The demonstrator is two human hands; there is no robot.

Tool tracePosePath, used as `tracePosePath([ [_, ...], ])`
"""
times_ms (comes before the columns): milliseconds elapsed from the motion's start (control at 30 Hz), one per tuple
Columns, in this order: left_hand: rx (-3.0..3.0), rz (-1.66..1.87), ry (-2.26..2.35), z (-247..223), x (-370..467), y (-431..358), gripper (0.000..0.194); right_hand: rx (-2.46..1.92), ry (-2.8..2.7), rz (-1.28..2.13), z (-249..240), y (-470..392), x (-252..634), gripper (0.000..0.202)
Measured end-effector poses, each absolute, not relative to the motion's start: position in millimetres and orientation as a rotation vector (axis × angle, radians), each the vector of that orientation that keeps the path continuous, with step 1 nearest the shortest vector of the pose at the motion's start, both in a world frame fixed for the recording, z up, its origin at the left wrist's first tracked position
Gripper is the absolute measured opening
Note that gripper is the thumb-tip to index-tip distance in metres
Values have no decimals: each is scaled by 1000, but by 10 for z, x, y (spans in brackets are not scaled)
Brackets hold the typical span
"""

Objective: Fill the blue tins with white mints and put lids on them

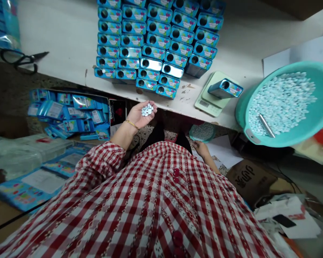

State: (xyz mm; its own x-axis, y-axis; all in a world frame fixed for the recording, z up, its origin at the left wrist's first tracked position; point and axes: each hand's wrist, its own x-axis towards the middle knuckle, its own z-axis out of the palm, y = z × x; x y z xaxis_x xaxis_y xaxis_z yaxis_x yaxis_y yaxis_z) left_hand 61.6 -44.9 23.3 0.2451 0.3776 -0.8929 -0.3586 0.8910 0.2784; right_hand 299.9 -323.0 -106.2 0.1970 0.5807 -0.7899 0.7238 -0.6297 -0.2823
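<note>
My left hand is palm up at the table's front edge, fingers curled in a cup around a small heap of white candies. My right hand hangs low beside my body, above a small turquoise bowl of pale pellets; its fingers are too dim to read. Just beyond my left hand stand rows of blue tins with round holes in their tops. Single white candies lie on a couple of the nearest tins. To the right, one open tin rests on a pale green kitchen scale.
A large turquoise tub of candies, with a metal tube lying in it, stands at the right. Scissors lie at the table's left. Below them, a box holds many blue packets. A brown bag sits low right.
</note>
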Motion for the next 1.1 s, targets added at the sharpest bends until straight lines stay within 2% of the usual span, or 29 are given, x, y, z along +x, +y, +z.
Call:
tracePosePath([
  [267, -51, 728, 1269, 427, 814, -1327, 23, 2147, 1478, -1356, -1142, -3388, 3777, 31],
  [500, -114, 828, 1344, 456, 947, -1816, 24, 2059, 1349, -1336, -1303, -3841, 4251, 29],
  [667, -101, 923, 1418, 516, 842, -1862, 22, 2021, 1348, -1365, -1489, -3921, 4229, 27],
  [867, -103, 897, 1419, 537, 794, -1756, 22, 2119, 1395, -1362, -1596, -3606, 4077, 31],
  [1100, 13, 766, 1377, 449, 672, -1221, 20, 2507, 1179, -1324, -1517, -3672, 3831, 28],
])
